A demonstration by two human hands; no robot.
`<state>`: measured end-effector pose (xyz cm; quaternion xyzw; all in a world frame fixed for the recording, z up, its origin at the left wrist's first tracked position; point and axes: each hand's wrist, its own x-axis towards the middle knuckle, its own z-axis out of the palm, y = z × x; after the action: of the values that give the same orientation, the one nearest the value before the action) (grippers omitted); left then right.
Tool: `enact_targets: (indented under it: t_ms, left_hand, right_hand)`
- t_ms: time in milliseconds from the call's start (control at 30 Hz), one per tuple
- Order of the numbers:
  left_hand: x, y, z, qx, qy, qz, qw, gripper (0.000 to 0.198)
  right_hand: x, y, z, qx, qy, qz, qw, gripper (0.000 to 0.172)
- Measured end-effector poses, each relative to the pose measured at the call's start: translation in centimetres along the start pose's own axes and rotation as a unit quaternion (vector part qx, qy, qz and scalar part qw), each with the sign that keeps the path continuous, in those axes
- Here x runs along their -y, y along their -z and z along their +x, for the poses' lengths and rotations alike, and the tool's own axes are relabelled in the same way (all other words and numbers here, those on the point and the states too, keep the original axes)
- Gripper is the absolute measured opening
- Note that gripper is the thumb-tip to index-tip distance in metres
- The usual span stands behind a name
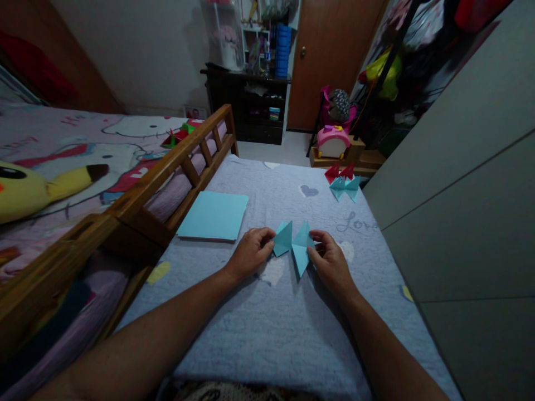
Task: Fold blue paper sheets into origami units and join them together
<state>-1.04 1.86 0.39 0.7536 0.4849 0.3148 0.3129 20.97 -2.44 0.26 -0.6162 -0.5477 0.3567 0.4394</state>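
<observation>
My left hand (254, 248) pinches the left edge of a light blue folded paper piece (283, 239) between thumb and fingers. My right hand (330, 256) grips the right side of another pointed, light blue folded paper section (301, 249). The two sections sit side by side just above the bedsheet, with a narrow gap between their upper parts. Whether they join lower down I cannot tell. Left of my left hand lies a stack of light blue paper sheets (215, 214).
At the far right corner of the patterned sheet (267, 334) are a light blue folded paper figure (345, 188) and a red one (337, 172) behind it. A wooden bed rail (171, 161) runs along the left. A pale cabinet (468, 234) borders the right.
</observation>
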Motion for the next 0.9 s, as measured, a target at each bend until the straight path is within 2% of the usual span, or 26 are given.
enact_targets:
  t_ms: [300, 633, 900]
  left_hand:
    - [0.4, -0.1, -0.1, -0.018, -0.046, 0.051, 0.997, 0.013]
    - [0.2, -0.2, 0.1, 0.018, -0.078, 0.107, 0.991, 0.009]
    - [0.5, -0.2, 0.0, 0.046, -0.087, 0.127, 0.987, 0.019]
  right_hand:
    - [0.4, 0.0, -0.2, -0.003, -0.001, -0.045, 0.999, 0.039]
    - [-0.4, -0.2, 0.1, -0.022, 0.102, -0.135, 0.985, 0.034]
    - [-1.0, -0.4, 0.2, -0.009, 0.164, -0.189, 0.968, 0.030]
